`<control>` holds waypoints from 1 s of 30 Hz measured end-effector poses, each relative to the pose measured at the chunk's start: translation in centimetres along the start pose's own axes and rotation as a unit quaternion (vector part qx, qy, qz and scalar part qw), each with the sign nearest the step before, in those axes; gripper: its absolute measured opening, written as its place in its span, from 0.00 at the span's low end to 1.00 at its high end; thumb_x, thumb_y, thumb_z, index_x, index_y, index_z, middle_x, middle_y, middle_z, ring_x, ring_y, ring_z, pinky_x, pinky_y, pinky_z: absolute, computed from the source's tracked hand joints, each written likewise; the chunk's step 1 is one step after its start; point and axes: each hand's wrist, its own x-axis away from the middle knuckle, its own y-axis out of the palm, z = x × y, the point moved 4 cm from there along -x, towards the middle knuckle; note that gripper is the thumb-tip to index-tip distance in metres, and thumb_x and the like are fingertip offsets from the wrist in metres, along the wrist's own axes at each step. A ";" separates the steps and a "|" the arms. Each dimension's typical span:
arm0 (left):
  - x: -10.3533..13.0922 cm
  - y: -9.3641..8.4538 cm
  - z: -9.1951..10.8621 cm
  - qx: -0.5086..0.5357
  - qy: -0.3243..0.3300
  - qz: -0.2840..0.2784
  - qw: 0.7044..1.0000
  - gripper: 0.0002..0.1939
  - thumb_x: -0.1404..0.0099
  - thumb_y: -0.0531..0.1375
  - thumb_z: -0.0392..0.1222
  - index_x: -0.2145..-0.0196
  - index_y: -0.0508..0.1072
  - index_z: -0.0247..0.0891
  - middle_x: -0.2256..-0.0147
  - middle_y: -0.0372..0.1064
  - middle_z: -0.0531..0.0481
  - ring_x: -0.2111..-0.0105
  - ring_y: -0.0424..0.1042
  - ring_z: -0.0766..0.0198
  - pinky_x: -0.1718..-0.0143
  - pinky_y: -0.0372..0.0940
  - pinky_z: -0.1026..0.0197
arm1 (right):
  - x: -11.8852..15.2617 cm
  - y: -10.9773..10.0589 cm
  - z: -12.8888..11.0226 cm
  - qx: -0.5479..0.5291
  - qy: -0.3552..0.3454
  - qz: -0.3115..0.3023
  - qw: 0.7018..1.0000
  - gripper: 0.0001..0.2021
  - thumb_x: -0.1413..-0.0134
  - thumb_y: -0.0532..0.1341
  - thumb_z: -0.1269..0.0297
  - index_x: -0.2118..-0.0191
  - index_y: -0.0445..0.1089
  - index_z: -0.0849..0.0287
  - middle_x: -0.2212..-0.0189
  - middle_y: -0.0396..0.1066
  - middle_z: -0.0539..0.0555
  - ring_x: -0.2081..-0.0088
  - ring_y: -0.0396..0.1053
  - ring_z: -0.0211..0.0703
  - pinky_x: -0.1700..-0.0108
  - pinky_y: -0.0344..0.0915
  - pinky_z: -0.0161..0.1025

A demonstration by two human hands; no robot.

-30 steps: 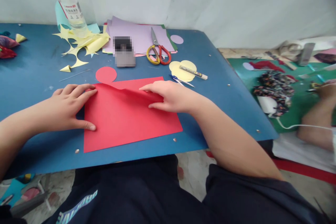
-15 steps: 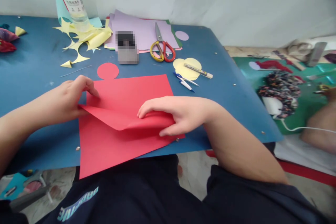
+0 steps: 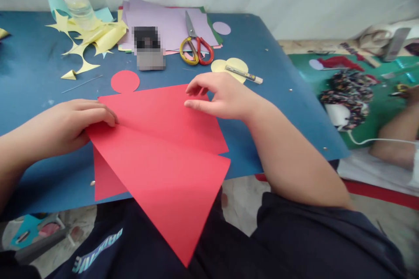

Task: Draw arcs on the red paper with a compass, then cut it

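Observation:
Two large red sheets of paper overlap before me. The upper red sheet (image 3: 170, 165) slants down past the table edge, one corner hanging over my lap. Beneath it, part of the lower red sheet (image 3: 108, 178) shows at the left. My left hand (image 3: 77, 122) grips the red paper at its left edge, thumb hidden. Over the far right part of the paper is my right hand (image 3: 222, 96), thumb and fingers apart with nothing between them; whether it touches the paper I cannot tell. A red paper circle (image 3: 125, 82) lies just beyond the sheets.
Scissors (image 3: 193, 43) and a blurred-out item (image 3: 149, 48) lie on stacked lilac paper (image 3: 166, 13). Yellow paper circles (image 3: 237, 66) carry a marker (image 3: 244, 74). Yellow scraps (image 3: 85, 48) surround a clear bottle (image 3: 77, 4). Another person's arm (image 3: 397, 139) is at the right, by a green table (image 3: 301, 63).
The upper red sheet has swung flat and down towards my lap. My right hand has let go of its fold and moved away from me; my left hand stays at the left edge.

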 end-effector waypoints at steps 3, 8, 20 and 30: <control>0.2 -0.3 -0.6 -0.018 -0.043 -0.008 0.999 0.22 0.25 0.56 0.50 0.41 0.84 0.52 0.44 0.88 0.48 0.47 0.88 0.45 0.41 0.83 0.43 | 0.1 0.2 1.3 0.142 0.045 -0.057 0.987 0.47 0.41 0.85 0.33 0.24 0.82 0.54 0.19 0.74 0.70 0.17 0.69 0.86 0.15 0.72 0.79; 0.3 -1.4 -1.5 -0.045 -0.106 0.023 0.993 0.25 0.25 0.55 0.59 0.41 0.83 0.51 0.50 0.86 0.48 0.57 0.85 0.48 0.50 0.78 0.45 | 1.3 1.0 1.6 0.141 0.068 -0.157 0.975 0.69 0.46 0.89 0.53 0.05 0.57 0.40 0.03 0.43 0.60 0.03 0.41 0.84 0.07 0.61 0.80; -1.0 -0.5 -1.8 0.007 -0.149 -0.018 0.989 0.22 0.20 0.55 0.60 0.48 0.83 0.45 0.61 0.85 0.47 0.63 0.79 0.52 0.56 0.70 0.51 | 0.7 1.6 0.9 0.126 0.094 -0.139 0.978 0.61 0.29 0.80 0.49 0.02 0.50 0.51 0.03 0.40 0.65 0.03 0.42 0.79 0.04 0.52 0.79; -1.4 0.4 -2.0 0.001 -0.113 -0.031 0.993 0.23 0.18 0.54 0.58 0.47 0.84 0.43 0.59 0.87 0.42 0.62 0.84 0.47 0.57 0.72 0.50 | 0.0 1.8 0.0 0.158 0.091 -0.125 0.975 0.58 0.37 0.80 0.56 0.07 0.61 0.61 0.06 0.50 0.75 0.06 0.53 0.82 0.06 0.61 0.75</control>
